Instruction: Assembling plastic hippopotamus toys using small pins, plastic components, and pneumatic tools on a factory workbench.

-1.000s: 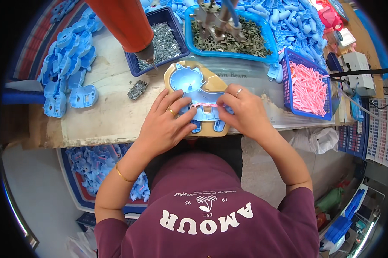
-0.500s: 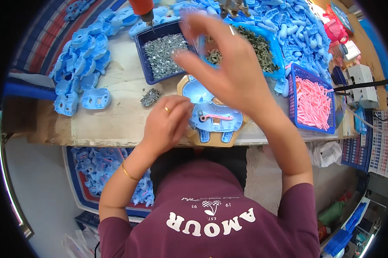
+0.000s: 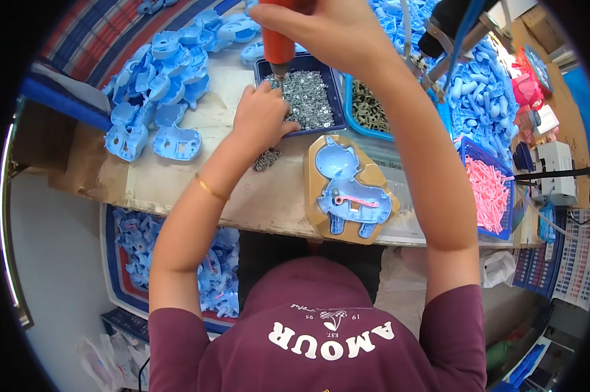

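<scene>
My right hand [image 3: 344, 36] is wrapped round an orange-red power screwdriver [image 3: 278, 44], held upright with its tip low over a dark blue tray [image 3: 339, 91] of small silver screws [image 3: 314, 98]. My left hand [image 3: 261, 117] reaches over the tray's near left corner, its curled fingers close to the tool's tip. What those fingers hold, if anything, is hidden. On the table's near side a light blue animal-shaped shell half [image 3: 354, 193] lies in a tan holder [image 3: 314, 212]. Inside the shell sits a pink strip [image 3: 361, 202].
Beside my left wrist is a small heap of screws [image 3: 267, 159]. A bright blue tray [image 3: 350, 108] of grey-green parts and a basket [image 3: 468, 153] of pink strips [image 3: 488, 193] stand to the right. Blue shells [image 3: 177, 140] pile up at left; a bin [image 3: 115, 261] of blue parts sits below.
My right hand has risen and taken hold of the screwdriver, bringing it down over the screws. My left hand has moved from beside the shell up to the screw tray.
</scene>
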`<action>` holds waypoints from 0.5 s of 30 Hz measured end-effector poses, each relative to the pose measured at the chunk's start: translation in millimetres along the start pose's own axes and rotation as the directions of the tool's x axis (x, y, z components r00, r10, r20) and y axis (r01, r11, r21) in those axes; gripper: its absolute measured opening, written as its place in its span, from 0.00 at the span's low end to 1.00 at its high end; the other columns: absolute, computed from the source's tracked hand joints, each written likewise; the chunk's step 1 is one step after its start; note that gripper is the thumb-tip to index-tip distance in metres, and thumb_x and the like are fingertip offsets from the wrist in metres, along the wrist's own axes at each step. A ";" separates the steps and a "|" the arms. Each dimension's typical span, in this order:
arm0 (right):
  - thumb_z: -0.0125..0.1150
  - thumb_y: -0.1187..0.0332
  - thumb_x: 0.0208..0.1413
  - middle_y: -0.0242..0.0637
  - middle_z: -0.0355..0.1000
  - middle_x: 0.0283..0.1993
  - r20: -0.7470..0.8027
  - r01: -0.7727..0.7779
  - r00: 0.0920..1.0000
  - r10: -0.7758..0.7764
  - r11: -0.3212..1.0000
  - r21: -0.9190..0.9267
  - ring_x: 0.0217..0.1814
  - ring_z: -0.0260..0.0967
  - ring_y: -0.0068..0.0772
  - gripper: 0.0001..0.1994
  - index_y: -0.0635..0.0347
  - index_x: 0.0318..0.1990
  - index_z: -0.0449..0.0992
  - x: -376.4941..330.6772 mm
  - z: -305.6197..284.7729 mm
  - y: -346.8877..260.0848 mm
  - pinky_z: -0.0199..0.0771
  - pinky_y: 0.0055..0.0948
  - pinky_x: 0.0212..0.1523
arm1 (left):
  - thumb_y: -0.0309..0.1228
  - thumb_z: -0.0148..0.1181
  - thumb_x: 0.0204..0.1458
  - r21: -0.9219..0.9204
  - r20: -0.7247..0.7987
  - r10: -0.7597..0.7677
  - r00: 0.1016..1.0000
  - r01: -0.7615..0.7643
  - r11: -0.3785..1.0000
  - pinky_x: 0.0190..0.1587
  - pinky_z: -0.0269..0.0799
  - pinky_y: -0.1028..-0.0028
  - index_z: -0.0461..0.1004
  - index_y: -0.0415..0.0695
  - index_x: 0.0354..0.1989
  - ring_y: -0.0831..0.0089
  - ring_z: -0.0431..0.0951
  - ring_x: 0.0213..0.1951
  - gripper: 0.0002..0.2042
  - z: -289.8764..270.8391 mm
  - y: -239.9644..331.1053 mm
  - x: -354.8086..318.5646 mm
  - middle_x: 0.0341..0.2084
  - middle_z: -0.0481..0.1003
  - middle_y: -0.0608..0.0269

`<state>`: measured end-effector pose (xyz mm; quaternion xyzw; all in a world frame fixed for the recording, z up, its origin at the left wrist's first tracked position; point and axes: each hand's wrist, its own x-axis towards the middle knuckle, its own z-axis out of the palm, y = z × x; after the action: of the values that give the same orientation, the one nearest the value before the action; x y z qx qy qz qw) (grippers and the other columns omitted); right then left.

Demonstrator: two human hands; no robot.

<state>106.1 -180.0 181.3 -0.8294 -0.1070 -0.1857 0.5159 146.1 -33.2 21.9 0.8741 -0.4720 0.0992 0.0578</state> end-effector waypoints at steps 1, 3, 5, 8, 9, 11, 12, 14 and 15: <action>0.69 0.65 0.56 0.41 0.78 0.38 0.010 0.002 1.000 -0.003 0.999 0.032 0.37 0.76 0.29 0.21 0.64 0.54 0.72 -5.3 -4.3 -1.5 0.76 0.31 0.42 | 0.44 0.70 0.47 -0.007 -0.002 -0.002 1.000 0.002 1.000 0.46 0.65 0.64 0.82 0.47 0.27 0.65 0.73 0.44 0.13 0.4 -0.4 9.2 0.31 0.78 0.64; 0.69 0.66 0.58 0.35 0.77 0.38 0.015 -0.027 1.000 0.025 0.992 0.126 0.37 0.73 0.24 0.20 0.64 0.54 0.72 -15.1 -9.1 -6.4 0.75 0.28 0.42 | 0.47 0.72 0.44 0.092 0.172 0.002 0.985 -0.018 0.996 0.49 0.63 0.64 0.84 0.49 0.30 0.66 0.74 0.46 0.15 1.4 0.4 21.5 0.31 0.81 0.66; 0.68 0.65 0.58 0.35 0.76 0.39 0.035 -0.089 0.996 0.086 0.993 0.083 0.38 0.73 0.24 0.20 0.64 0.54 0.72 -19.8 -12.5 -10.2 0.75 0.27 0.43 | 0.46 0.71 0.45 0.041 0.175 -0.012 0.984 0.005 0.999 0.50 0.62 0.63 0.84 0.50 0.31 0.66 0.74 0.47 0.13 6.7 -3.2 19.9 0.31 0.82 0.66; 0.68 0.64 0.59 0.35 0.76 0.40 0.046 -0.152 0.987 0.151 0.988 0.025 0.39 0.73 0.24 0.21 0.65 0.56 0.72 -24.7 -23.4 -6.0 0.75 0.27 0.43 | 0.43 0.69 0.48 -0.044 0.116 -0.035 0.993 0.040 0.998 0.49 0.62 0.64 0.84 0.52 0.31 0.66 0.74 0.46 0.10 8.6 -0.5 18.2 0.30 0.82 0.68; 0.69 0.64 0.59 0.36 0.76 0.40 0.050 -0.152 0.987 0.151 0.988 0.017 0.39 0.73 0.24 0.22 0.65 0.56 0.72 -26.6 -27.0 -4.6 0.75 0.27 0.44 | 0.41 0.67 0.49 -0.077 0.056 -0.057 0.997 0.061 0.995 0.47 0.62 0.65 0.84 0.52 0.30 0.66 0.75 0.44 0.08 8.1 1.4 17.7 0.29 0.82 0.68; 0.69 0.64 0.59 0.35 0.76 0.40 0.046 -0.161 0.986 0.161 0.987 -0.003 0.39 0.73 0.24 0.22 0.66 0.56 0.72 -29.2 -29.1 -4.5 0.75 0.27 0.44 | 0.39 0.65 0.50 -0.093 -0.052 -0.038 0.998 0.033 0.995 0.46 0.63 0.65 0.82 0.51 0.28 0.65 0.75 0.42 0.07 12.5 0.2 11.7 0.28 0.82 0.68; 0.69 0.63 0.58 0.35 0.76 0.40 0.040 -0.170 0.984 0.171 0.985 -0.026 0.40 0.73 0.24 0.22 0.66 0.55 0.71 -30.7 -30.0 -4.9 0.75 0.27 0.44 | 0.37 0.64 0.51 -0.108 -0.161 -0.018 0.987 0.000 0.994 0.44 0.64 0.64 0.81 0.50 0.26 0.65 0.76 0.40 0.06 14.5 -0.3 9.0 0.28 0.81 0.67; 0.69 0.64 0.59 0.36 0.76 0.41 0.045 -0.183 0.982 0.183 0.983 -0.016 0.41 0.73 0.24 0.22 0.66 0.55 0.72 -34.3 -33.0 -5.7 0.75 0.27 0.45 | 0.35 0.63 0.50 -0.125 -0.185 -0.026 0.982 0.003 0.992 0.42 0.65 0.64 0.79 0.50 0.25 0.64 0.76 0.38 0.06 11.9 2.6 7.9 0.27 0.81 0.66; 0.68 0.64 0.59 0.36 0.76 0.41 0.051 -0.195 0.979 0.195 0.981 -0.007 0.42 0.73 0.25 0.21 0.66 0.55 0.72 -36.3 -33.9 -6.6 0.75 0.28 0.45 | 0.34 0.62 0.50 -0.142 -0.208 -0.036 0.977 0.006 0.990 0.40 0.66 0.63 0.78 0.49 0.24 0.64 0.76 0.37 0.06 10.3 4.1 7.3 0.26 0.80 0.66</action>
<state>64.1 -206.9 185.0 -0.8409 -0.0382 -0.1130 0.5279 147.8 -43.3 13.6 0.8573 -0.4600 0.1568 0.1700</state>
